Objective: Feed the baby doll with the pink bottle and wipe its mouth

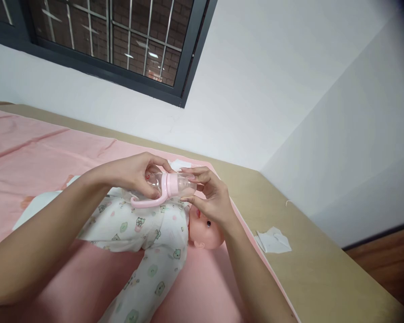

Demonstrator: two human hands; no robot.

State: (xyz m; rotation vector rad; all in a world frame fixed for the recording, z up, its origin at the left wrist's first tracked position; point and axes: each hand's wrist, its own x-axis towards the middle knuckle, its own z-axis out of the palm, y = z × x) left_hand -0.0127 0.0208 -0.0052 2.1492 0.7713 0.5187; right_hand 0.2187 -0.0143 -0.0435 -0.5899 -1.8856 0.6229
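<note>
Over the white-clad plastic doll [205, 231], the left hand's [134, 172] fingers curl around a clear, pink-handled plastic bottle [164, 185], seemingly steadying it while the right hand [217, 199] pinches its clear cap [185, 183].

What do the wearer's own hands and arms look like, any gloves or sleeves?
Left hand and right hand: bare, no gloves, rings or watch visible. No sleeves or cables show on left forearm or right forearm.

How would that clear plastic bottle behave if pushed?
The clear plastic bottle would probably stay stiff, since its visible walls look smooth and undented. Its rounded body might roll, but the curved pink handle would likely stop it.
</note>
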